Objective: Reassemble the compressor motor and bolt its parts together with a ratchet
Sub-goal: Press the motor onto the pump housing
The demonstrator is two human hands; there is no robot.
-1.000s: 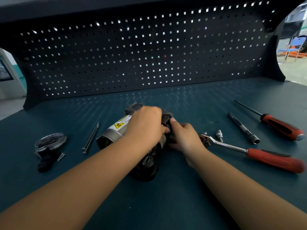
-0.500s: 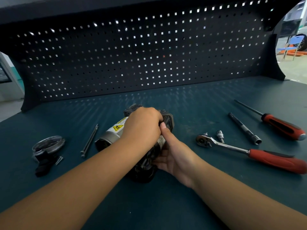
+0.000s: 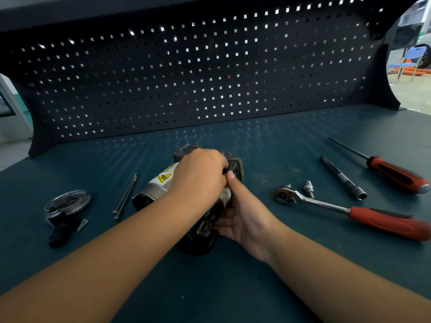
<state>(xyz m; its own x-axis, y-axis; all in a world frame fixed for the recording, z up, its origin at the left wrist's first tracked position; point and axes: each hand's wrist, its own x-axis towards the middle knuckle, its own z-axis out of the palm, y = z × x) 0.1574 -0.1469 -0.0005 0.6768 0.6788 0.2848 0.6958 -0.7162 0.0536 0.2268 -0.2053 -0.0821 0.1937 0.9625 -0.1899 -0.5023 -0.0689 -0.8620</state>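
Compressor motor (image 3: 158, 190) lay on the surface just left of the ratchet (image 3: 326, 206), the left hand (image 3: 200, 176) clamped in a grip over its top and the right hand (image 3: 245, 215) cupping the side facing the ratchet, thumb pressed on the black end piece (image 3: 235, 169). Seating that piece well probably called for squeezing it square and flush, bolt holes aligned, before taking up the ratchet. Its label (image 3: 164, 178) showed a yellow warning triangle; the print was too small to read.

Dim backlit scene, warped edges
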